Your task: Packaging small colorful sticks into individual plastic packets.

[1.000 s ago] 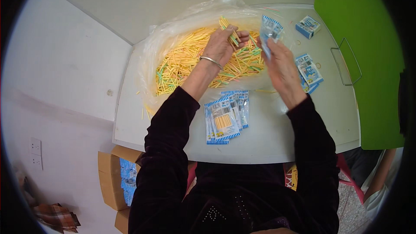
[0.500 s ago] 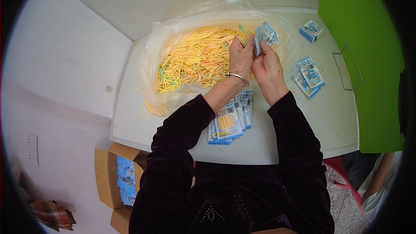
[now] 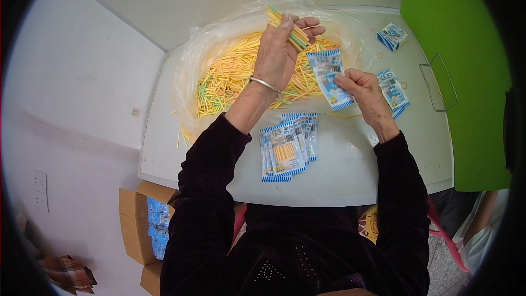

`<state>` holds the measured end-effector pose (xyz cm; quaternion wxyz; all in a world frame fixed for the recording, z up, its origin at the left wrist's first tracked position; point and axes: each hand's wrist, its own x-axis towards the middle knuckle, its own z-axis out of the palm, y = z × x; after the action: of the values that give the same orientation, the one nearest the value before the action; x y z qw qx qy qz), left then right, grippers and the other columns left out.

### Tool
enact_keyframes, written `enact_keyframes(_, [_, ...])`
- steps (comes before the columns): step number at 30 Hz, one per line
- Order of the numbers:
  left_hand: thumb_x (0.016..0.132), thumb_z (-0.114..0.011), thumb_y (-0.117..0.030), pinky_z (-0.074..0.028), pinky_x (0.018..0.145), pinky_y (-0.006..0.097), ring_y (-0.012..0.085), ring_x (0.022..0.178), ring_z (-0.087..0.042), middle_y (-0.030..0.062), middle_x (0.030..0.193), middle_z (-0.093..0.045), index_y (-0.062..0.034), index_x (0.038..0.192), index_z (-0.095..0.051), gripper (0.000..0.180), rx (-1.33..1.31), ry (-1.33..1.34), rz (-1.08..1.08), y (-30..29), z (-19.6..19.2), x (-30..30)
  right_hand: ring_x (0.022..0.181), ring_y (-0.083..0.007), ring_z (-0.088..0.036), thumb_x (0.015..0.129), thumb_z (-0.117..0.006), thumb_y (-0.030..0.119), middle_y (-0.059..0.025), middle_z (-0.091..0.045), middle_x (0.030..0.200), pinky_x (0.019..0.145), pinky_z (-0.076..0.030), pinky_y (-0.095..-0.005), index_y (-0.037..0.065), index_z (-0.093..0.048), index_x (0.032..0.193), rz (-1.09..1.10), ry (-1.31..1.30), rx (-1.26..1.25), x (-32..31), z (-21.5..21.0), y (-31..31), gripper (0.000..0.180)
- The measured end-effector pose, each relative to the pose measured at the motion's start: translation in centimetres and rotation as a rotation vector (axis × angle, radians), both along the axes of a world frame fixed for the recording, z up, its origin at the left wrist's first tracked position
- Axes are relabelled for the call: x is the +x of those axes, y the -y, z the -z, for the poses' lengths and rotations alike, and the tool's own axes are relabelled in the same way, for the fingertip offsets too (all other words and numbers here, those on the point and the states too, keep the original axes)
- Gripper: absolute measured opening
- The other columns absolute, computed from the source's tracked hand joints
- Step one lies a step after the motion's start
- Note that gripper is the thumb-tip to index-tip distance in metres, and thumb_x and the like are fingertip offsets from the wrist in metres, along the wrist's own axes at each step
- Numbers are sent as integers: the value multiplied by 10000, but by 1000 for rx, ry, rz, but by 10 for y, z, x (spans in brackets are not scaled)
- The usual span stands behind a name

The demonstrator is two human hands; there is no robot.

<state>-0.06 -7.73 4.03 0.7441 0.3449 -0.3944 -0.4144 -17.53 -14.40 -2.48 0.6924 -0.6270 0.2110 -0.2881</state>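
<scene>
Left hand [image 3: 276, 55]: fingers pinching a bundle of sticks [image 3: 287, 24] above the plastic bag [image 3: 219, 33]
Right hand [image 3: 361, 90]: fingers pinching an empty blue packet [image 3: 329, 77]
Table [image 3: 350, 170]: filled packets [image 3: 287, 145] stacked near the front edge

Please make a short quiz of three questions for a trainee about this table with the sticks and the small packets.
1. True or false: the left hand holds a small bundle of sticks above the open plastic bag.
2. What does the right hand hold?
A. an empty blue and white packet
B. a pair of scissors
C. a roll of tape
3. Fill in the missing word: the stack of filled packets lies on the white table, ____ the person than the bag of loose sticks.

Key
1. True
2. A
3. nearer to
</scene>
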Motion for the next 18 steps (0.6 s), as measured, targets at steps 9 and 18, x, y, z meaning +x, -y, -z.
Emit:
enact_keyframes(9, [958,-406,-307,-475,812,290,231,994,-585,163,1027,-589,9,969,-510,332,25,74,95,-5,-2,-19,586,-8,-411,854,-611,180,52,-512,630,527,-325,-178,12,-619,743,-87,-61,-55,-15,-5,-5,201])
enact_keyframes(18, [953,-388,-395,-423,863,273,146,998,-540,101,1006,-608,18,1050,-557,457,73,582,56,-15,12,-28,596,-7,-433,857,-606,163,49,-522,640,537,-348,-181,3,-626,760,-59,-61,-78,-19,-5,-5,188])
